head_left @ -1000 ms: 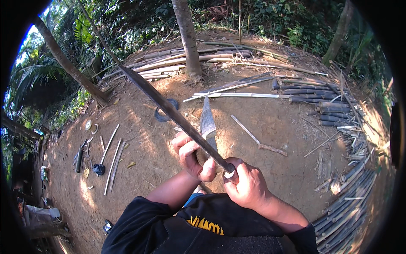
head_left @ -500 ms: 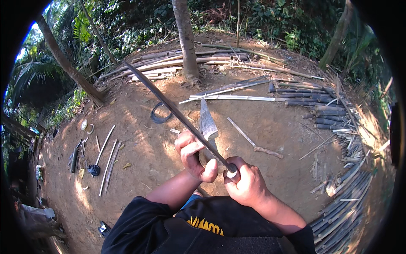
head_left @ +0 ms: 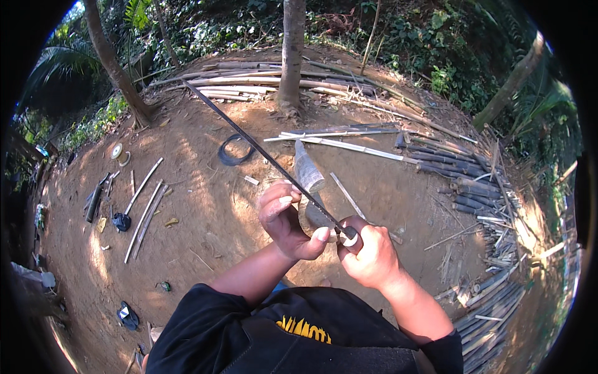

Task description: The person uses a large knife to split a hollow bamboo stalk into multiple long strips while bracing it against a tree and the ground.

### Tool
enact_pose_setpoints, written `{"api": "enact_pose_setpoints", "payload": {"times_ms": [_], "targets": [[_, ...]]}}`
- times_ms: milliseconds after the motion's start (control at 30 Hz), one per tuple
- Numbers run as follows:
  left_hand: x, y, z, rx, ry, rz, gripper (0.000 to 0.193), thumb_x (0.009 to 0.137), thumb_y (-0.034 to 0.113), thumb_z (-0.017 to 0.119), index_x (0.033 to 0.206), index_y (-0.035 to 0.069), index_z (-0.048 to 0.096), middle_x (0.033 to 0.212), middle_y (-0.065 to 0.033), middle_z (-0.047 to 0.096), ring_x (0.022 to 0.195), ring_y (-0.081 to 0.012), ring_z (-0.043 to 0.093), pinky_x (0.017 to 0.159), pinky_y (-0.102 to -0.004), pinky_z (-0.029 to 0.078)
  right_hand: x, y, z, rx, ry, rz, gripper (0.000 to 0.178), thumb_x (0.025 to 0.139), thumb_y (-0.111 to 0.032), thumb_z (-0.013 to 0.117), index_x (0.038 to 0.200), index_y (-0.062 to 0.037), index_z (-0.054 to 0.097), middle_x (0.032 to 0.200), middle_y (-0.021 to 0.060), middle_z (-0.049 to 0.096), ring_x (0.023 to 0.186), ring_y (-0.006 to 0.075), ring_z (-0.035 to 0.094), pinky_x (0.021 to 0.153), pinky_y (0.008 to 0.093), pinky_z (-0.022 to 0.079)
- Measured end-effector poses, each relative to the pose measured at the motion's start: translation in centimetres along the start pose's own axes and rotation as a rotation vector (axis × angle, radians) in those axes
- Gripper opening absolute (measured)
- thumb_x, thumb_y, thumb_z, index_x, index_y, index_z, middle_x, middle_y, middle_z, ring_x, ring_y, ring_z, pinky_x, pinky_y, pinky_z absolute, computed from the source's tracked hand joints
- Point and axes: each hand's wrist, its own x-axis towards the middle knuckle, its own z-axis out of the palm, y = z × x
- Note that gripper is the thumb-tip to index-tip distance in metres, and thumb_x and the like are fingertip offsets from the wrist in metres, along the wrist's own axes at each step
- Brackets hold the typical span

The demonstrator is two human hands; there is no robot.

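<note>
A machete (head_left: 246, 138) with a long, dark, narrow blade slants up and to the left in front of me. My right hand (head_left: 372, 254) is closed around its pale handle, whose round base shows beside the thumb. My left hand (head_left: 288, 223) is held under and beside the lower blade, its fingers curved and apart from the thumb. The left fingertips are at the blade's edge; whether they touch it I cannot tell. The left thumb points toward the handle. Beyond the blade, a tapered grey wooden block (head_left: 309, 171) stands on the dirt, partly covered by the machete.
Long bamboo poles (head_left: 243, 81) lie behind a tree trunk (head_left: 291, 56). Dark bamboo lengths (head_left: 448, 161) and a heap of split strips (head_left: 492, 324) line the right. A black wire coil (head_left: 235, 151), loose strips (head_left: 147, 221) and a wire spool (head_left: 117, 151) lie on the left.
The machete has rolled in my right hand, so its blade now looks thinner. My left fingers have loosened from the blade and spread from the thumb. The whole view has shifted slightly.
</note>
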Motion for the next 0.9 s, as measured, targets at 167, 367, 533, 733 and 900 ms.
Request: {"api": "enact_pose_setpoints", "payload": {"times_ms": [167, 367, 533, 733, 900], "targets": [[-0.3, 0.2, -1.2, 0.038, 0.059, -0.039, 0.077, 0.071, 0.031, 0.083, 0.131, 0.007, 0.041, 0.111, -0.0118, 0.045, 0.099, -0.0241, 0.048, 0.087, -0.0404, 0.041, 1.7, -0.4, -0.4, -0.040, -0.107, -0.064, 0.020, 0.076, -0.001, 0.066, 0.093, -0.0054, 0.058, 0.067, 0.0163, 0.063, 0.068, 0.0396, 0.067, 0.060, 0.0451, 0.052], [0.3, 0.3, -2.5, 0.064, 0.150, -0.038, 0.083, 0.071, 0.029, 0.088, 0.134, 0.006, 0.040, 0.115, -0.0139, 0.048, 0.104, -0.0243, 0.050, 0.091, -0.0388, 0.043, 4.1, -1.7, -0.1, -0.114, -0.191, -0.097, 0.020, 0.073, 0.000, 0.066, 0.091, -0.0052, 0.059, 0.072, 0.0132, 0.065, 0.069, 0.0340, 0.068, 0.063, 0.0390, 0.052], [1.1, 0.0, -3.6, 0.087, 0.121, -0.047, 0.092, 0.073, 0.033, 0.090, 0.140, 0.005, 0.034, 0.125, -0.0151, 0.045, 0.110, -0.0231, 0.049, 0.095, -0.0386, 0.040, 6.1, -2.6, -0.6, -0.120, -0.273, -0.124, 0.023, 0.073, -0.001, 0.068, 0.093, -0.0054, 0.059, 0.075, 0.0172, 0.065, 0.073, 0.0393, 0.068, 0.064, 0.0422, 0.053], [1.7, -0.4, -4.0, 0.067, 0.164, -0.065, 0.090, 0.073, 0.031, 0.090, 0.138, 0.002, 0.035, 0.125, -0.0161, 0.047, 0.113, -0.0245, 0.051, 0.099, -0.0390, 0.040, 7.9, -3.6, -1.0, -0.179, -0.323, -0.111, 0.019, 0.075, -0.002, 0.065, 0.093, -0.0051, 0.060, 0.072, 0.0178, 0.064, 0.073, 0.0405, 0.068, 0.064, 0.0426, 0.053], [1.7, -0.3, -4.6, 0.088, 0.173, -0.085, 0.090, 0.073, 0.030, 0.090, 0.138, 0.001, 0.034, 0.125, -0.0172, 0.050, 0.115, -0.0257, 0.052, 0.102, -0.0399, 0.040, 8.9, -4.3, -1.0, -0.220, -0.348, -0.124, 0.018, 0.077, -0.004, 0.064, 0.095, -0.0048, 0.061, 0.073, 0.0197, 0.065, 0.073, 0.0416, 0.067, 0.064, 0.0420, 0.052]]}}
